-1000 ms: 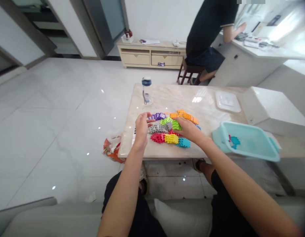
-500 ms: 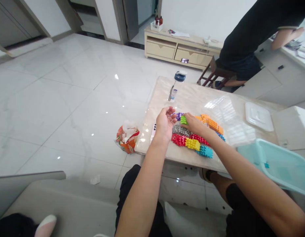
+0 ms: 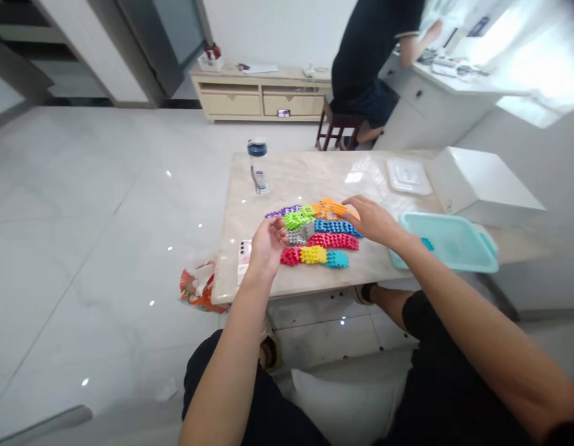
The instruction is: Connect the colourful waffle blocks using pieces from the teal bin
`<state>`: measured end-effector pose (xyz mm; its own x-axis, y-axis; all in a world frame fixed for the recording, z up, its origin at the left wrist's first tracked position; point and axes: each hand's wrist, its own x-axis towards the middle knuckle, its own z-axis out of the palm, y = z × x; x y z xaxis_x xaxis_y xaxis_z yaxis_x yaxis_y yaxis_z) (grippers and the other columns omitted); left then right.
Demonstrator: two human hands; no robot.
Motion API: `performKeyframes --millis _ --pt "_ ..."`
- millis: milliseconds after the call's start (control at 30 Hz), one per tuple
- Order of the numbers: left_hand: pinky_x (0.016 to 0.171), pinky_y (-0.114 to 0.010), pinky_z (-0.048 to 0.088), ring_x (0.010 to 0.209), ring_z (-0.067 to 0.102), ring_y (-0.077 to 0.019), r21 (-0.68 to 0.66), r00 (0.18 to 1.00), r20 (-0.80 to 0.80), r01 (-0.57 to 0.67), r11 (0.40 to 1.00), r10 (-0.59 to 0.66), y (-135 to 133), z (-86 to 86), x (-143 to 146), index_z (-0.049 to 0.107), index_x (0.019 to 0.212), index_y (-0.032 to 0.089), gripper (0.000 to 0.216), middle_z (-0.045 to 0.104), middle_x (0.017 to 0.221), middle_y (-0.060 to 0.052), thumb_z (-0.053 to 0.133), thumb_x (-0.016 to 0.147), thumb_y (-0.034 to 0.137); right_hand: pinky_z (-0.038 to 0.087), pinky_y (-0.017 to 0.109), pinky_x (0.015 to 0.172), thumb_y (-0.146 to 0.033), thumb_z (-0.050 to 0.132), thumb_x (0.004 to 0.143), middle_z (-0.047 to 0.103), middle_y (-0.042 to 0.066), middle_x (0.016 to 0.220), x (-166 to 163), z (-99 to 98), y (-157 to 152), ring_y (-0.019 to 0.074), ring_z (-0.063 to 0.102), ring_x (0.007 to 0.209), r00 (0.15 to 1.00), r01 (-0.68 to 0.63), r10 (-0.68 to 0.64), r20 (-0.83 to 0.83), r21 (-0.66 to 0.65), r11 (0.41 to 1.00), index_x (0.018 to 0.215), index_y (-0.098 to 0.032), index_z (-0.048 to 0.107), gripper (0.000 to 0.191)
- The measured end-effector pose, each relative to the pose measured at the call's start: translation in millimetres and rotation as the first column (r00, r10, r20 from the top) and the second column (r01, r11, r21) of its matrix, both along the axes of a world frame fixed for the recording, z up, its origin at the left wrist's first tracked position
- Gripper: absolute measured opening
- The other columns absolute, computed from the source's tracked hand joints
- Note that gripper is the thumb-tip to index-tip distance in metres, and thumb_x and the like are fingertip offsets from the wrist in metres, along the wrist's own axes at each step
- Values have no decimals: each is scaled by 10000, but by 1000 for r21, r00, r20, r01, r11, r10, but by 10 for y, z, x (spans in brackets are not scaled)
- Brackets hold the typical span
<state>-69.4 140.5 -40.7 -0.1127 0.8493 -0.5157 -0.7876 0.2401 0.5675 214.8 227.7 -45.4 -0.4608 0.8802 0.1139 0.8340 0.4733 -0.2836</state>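
Note:
Bumpy plastic building blocks lie in rows by colour on the table (image 3: 310,164). The rows include purple blocks (image 3: 287,210), green blocks (image 3: 300,217), orange blocks (image 3: 328,207), blue blocks (image 3: 336,227), grey blocks (image 3: 297,236) and red blocks (image 3: 333,241). In the nearest row are yellow blocks (image 3: 313,254) and teal blocks (image 3: 337,259). My left hand (image 3: 267,244), loosely curled with fingers apart, is at the left ends of the rows and holds nothing visible. My right hand (image 3: 371,220) reaches over the right end of the orange blocks, fingers apart; whether it touches them I cannot tell.
A turquoise bin (image 3: 454,248) with a teal piece inside sits at right, near a white box (image 3: 489,186) and a clear lid (image 3: 408,176). A bottle (image 3: 258,166) stands at the back left, a phone (image 3: 243,260) in front. Another person (image 3: 368,56) sits beyond.
My right hand has let go of the green blocks and moved right to the orange ones. My left hand stays by the rows' left end. The view has turned right.

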Motion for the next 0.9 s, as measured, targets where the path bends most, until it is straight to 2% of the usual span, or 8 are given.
performKeyframes --millis 167,267,367,467,567,733,800,900 --pt "500 -170 458 546 533 -82 -38 975 -169 137 990 -142 19 -27 233 652 890 167 56 608 703 19 601 890 147 481 453 1181 -215 502 1053 720 162 1322 1363 166 -46 289 658 1265 929 361 -346 -130 112 926 1304 -132 704 332" --pt "489 -179 475 539 535 -86 -73 951 -232 193 979 -205 143 -51 437 650 885 160 110 608 724 12 557 911 107 497 391 1142 -156 485 1041 751 157 1288 2064 77 -44 264 686 1226 834 551 -548 -71 40 834 1303 -109 716 352" --pt "484 -186 476 530 535 -85 -91 940 -205 258 962 -272 171 -10 658 629 871 152 150 578 723 13 517 926 70 508 346 1102 -191 562 1034 763 156 1301 2433 -76 -60 267 699 1231 771 637 -627 115 -136 759 1329 -117 728 346" --pt "492 -200 488 533 536 -88 -69 925 -123 352 933 -359 170 25 835 608 866 149 168 531 717 19 485 947 71 531 312 1034 -327 744 972 761 144 1329 2543 -206 -43 278 714 1206 849 527 -447 282 -386 758 1380 -138 724 450" --pt "506 -212 502 553 553 -96 -55 908 -96 404 913 -408 202 -5 937 610 903 144 155 520 733 16 481 958 79 544 306 990 -471 904 829 735 117 1398 2516 -259 4 297 707 1222 923 378 -257 288 -534 756 1421 -186 708 686" --pt "531 -217 505 575 561 -97 -51 911 -44 407 912 -409 249 -99 974 590 946 151 120 526 764 14 493 949 80 563 357 892 -780 792 819 780 123 1245 2294 -267 59 315 741 1062 921 379 -201 333 -648 660 1274 -181 767 753" --pt "558 -223 517 599 575 -101 -10 913 9 409 912 -409 241 -104 971 586 972 154 98 531 783 13 514 940 95 568 371 845 -797 781 817 774 151 1236 2208 -293 72 319 744 1005 904 409 -181 387 -662 628 1286 -141 751 807" --pt "582 -229 527 621 588 -104 43 912 37 406 913 -407 221 -82 966 587 1001 152 98 540 803 10 542 928 106 572 365 818 -705 870 781 759 184 1252 2145 -367 99 320 743 990 878 450 -185 442 -629 634 1340 -95 709 843"
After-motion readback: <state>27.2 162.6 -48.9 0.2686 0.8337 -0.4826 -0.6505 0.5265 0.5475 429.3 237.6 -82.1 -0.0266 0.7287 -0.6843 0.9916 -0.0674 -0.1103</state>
